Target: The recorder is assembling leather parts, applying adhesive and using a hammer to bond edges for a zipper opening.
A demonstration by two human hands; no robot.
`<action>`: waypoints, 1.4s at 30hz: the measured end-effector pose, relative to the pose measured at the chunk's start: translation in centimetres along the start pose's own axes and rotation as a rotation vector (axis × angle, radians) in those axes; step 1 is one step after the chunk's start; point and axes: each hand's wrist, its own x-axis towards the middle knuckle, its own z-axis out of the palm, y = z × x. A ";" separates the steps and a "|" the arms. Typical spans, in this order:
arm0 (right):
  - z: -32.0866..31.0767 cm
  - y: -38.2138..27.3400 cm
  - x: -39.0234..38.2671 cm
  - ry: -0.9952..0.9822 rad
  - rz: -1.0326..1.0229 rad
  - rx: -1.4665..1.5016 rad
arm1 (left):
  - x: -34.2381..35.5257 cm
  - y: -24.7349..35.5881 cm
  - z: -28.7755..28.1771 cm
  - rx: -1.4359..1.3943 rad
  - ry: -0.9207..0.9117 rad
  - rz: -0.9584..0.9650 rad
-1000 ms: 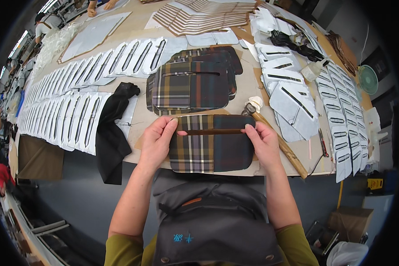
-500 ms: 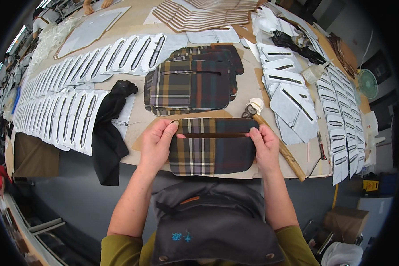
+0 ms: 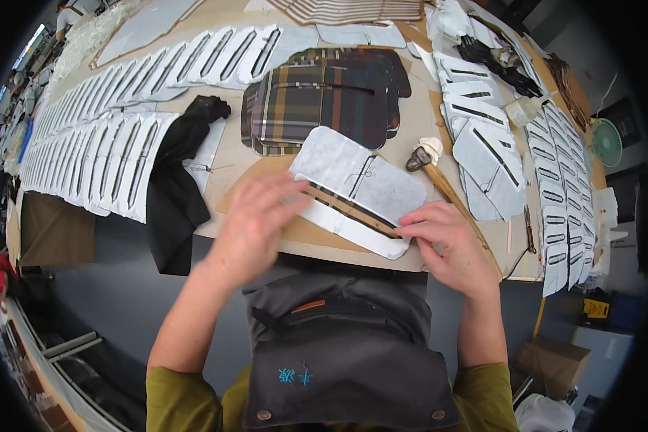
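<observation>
A plaid fabric panel (image 3: 381, 183) lies slanted at the table's near edge, its whitish backing up. A long slot crosses it, with brown table showing through and dark strips along its edges. My right hand (image 3: 453, 245) is at the slot's right end, fingertips and thumb closed on the panel there. Above the slot's left end, my left hand (image 3: 255, 223) is blurred, its fingers stretched out and holding nothing; whether it touches the panel I cannot tell. Just beyond lies a stack of plaid panels (image 3: 320, 108), the top one slotted, face up.
A wooden-handled hammer (image 3: 450, 189) lies right of the panel. Rows of white-backed slotted pieces (image 3: 97, 169) cover the left side, beside a black cloth (image 3: 180, 187). More white-backed pieces (image 3: 486, 169), a plastic bottle (image 3: 523, 111) and scissors (image 3: 529, 229) lie right.
The panel, held up plaid side showing by both hands, now lies backing up on the table, turned at a slant. My left hand has let go; my right remains at its right end.
</observation>
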 end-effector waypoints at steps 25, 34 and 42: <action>6.9 -1.7 4.2 0.139 0.051 -0.043 | 0.5 3.9 5.7 -0.188 0.181 -0.143; 6.6 -1.5 3.7 0.145 0.380 0.275 | 0.3 4.1 5.7 -0.138 0.134 -0.166; 7.2 -2.6 4.9 0.140 0.333 0.193 | 0.9 3.8 5.0 -0.130 0.090 -0.132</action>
